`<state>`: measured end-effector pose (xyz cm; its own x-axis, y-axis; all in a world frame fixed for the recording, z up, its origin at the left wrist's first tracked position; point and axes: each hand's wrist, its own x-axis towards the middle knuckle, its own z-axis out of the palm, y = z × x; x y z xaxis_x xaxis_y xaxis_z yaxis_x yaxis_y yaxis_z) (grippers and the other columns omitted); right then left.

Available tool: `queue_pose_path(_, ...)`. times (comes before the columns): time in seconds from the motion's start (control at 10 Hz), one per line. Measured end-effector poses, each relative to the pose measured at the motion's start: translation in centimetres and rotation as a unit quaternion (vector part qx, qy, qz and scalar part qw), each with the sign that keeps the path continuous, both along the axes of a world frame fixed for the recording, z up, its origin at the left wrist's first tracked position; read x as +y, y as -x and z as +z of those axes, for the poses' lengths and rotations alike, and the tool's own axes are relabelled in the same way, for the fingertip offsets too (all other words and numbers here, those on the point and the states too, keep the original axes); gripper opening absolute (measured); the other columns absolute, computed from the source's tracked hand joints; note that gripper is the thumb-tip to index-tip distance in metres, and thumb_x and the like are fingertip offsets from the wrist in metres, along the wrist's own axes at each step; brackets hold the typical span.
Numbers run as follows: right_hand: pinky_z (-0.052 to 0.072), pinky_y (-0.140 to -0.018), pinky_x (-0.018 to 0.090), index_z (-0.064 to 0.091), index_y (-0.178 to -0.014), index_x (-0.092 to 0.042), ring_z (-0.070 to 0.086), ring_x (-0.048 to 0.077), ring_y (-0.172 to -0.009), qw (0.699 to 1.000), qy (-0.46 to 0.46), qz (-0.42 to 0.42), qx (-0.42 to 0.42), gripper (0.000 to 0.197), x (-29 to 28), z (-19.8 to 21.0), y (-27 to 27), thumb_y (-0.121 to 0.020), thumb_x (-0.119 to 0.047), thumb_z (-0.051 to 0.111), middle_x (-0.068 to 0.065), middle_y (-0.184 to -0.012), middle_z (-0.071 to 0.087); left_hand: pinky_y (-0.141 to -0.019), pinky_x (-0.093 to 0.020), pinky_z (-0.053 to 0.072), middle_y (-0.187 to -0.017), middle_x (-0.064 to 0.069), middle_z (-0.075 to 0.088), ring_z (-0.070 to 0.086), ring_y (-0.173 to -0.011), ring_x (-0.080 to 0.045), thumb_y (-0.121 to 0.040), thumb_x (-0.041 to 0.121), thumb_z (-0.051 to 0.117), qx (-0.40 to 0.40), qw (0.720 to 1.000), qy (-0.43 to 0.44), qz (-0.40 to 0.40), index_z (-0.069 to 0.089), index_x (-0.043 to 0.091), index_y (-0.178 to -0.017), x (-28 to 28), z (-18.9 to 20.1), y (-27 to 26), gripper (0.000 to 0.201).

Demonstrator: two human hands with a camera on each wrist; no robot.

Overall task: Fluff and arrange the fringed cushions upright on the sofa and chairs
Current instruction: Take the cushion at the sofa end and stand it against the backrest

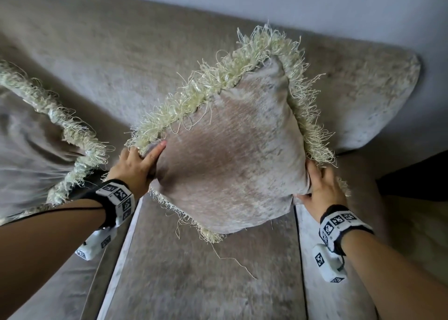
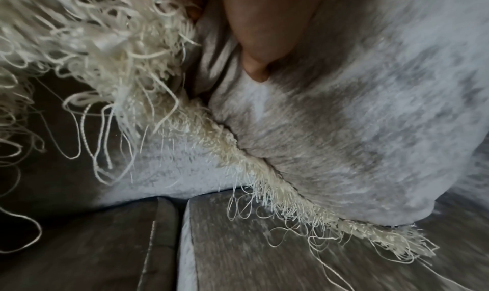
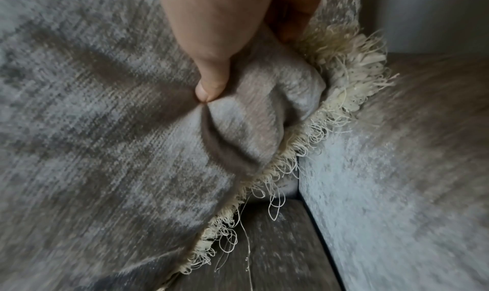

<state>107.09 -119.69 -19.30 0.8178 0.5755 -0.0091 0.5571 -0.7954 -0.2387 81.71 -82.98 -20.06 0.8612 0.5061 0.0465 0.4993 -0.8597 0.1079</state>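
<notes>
A taupe velvet cushion [image 1: 232, 149] with cream fringe stands tilted on one corner on the sofa seat [image 1: 201, 278], leaning toward the backrest. My left hand [image 1: 138, 164] grips its left corner, thumb pressed on the front face, fingers hidden behind the fringe. My right hand [image 1: 320, 188] pinches its right corner. In the left wrist view my thumb [image 2: 254, 44] presses into the cushion [image 2: 357, 117]. In the right wrist view my thumb [image 3: 211, 65] bunches the cushion fabric [image 3: 79, 149] against the fingers behind. A second fringed cushion [image 1: 31, 137] lies at the left.
The sofa backrest [image 1: 109, 60] runs behind, with a rounded back cushion [image 1: 378, 101] at the right. The armrest [image 1: 400, 210] rises just right of my right hand. A seam splits the seat cushions [image 2: 182, 243] below the held cushion. A pale wall [image 1: 315, 4] is behind.
</notes>
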Motion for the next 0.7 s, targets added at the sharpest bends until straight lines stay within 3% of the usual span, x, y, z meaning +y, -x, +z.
queue_pose_path(0.1, 0.051, -0.06, 0.042, 0.022, -0.138, -0.038, 0.053, 0.041, -0.087, 1.0, 0.005, 0.001, -0.002, 0.103, 0.0, 0.1, 0.2, -0.061, -0.017, 0.087, 0.017, -0.11, 0.039, -0.063, -0.049, 0.051, -0.095, -0.022, 0.049, 0.044, -0.086, -0.037, -0.068, 0.041, 0.081, 0.026, 0.999, -0.021, -0.004, -0.018, 0.049, -0.141, 0.4, -0.1, 0.3, 0.123)
queue_pose_path(0.3, 0.053, -0.07, 0.045, 0.019, -0.143, -0.038, 0.05, 0.041, -0.1, 0.998, 0.052, -0.023, 0.013, 0.109, -0.5, 1.3, 1.0, -0.061, -0.025, 0.089, 0.015, -0.123, 0.031, -0.058, -0.047, 0.05, -0.096, -0.02, 0.045, 0.044, -0.085, -0.036, -0.061, 0.043, 0.085, 0.031, 0.999, -0.023, -0.007, 0.004, 0.046, -0.147, 0.4, 1.2, 1.0, 0.118)
queue_pose_path(0.4, 0.054, -0.076, 0.045, 0.018, -0.146, -0.039, 0.047, 0.04, -0.113, 0.996, 0.079, -0.025, 0.026, 0.104, -0.7, 3.4, 1.6, -0.068, -0.03, 0.085, 0.013, -0.135, 0.023, -0.064, -0.048, 0.052, -0.106, -0.022, 0.046, 0.046, -0.091, -0.038, -0.06, 0.044, 0.085, 0.05, 0.998, -0.023, 0.002, 0.003, 0.048, -0.146, 0.1, 2.5, 1.6, 0.119)
queue_pose_path(0.5, 0.054, -0.072, 0.038, 0.009, -0.147, -0.047, 0.048, 0.036, -0.117, 0.991, 0.126, -0.032, 0.043, 0.103, -0.9, 6.2, 2.6, -0.074, -0.03, 0.079, 0.009, -0.142, 0.015, -0.079, -0.045, 0.052, -0.129, -0.02, 0.039, 0.045, -0.108, -0.035, -0.067, 0.046, 0.079, 0.111, 0.993, -0.025, 0.02, -0.013, 0.053, -0.142, -1.2, 4.8, 1.9, 0.119)
queue_pose_path(0.6, 0.051, -0.066, 0.032, 0.002, -0.146, -0.051, 0.048, 0.031, -0.118, 0.991, 0.128, -0.006, 0.045, 0.102, -0.9, 9.9, 4.0, -0.077, -0.027, 0.074, 0.005, -0.143, 0.009, -0.088, -0.044, 0.05, -0.144, -0.019, 0.023, 0.043, -0.119, -0.036, -0.072, 0.046, 0.074, 0.133, 0.99, -0.018, 0.04, -0.012, 0.051, -0.143, -2.7, 7.6, 2.6, 0.112)
queue_pose_path(0.7, 0.051, -0.074, 0.036, 0.009, -0.147, -0.045, 0.041, 0.03, -0.125, 0.989, 0.143, 0.002, 0.041, 0.091, -0.5, 14.3, 5.6, -0.081, -0.029, 0.069, 0.006, -0.143, 0.017, -0.095, -0.045, 0.047, -0.148, -0.016, 0.02, 0.04, -0.126, -0.035, -0.078, 0.051, 0.066, 0.138, 0.988, 0.012, 0.069, -0.011, 0.049, -0.144, -4.1, 11.4, 3.1, 0.101)
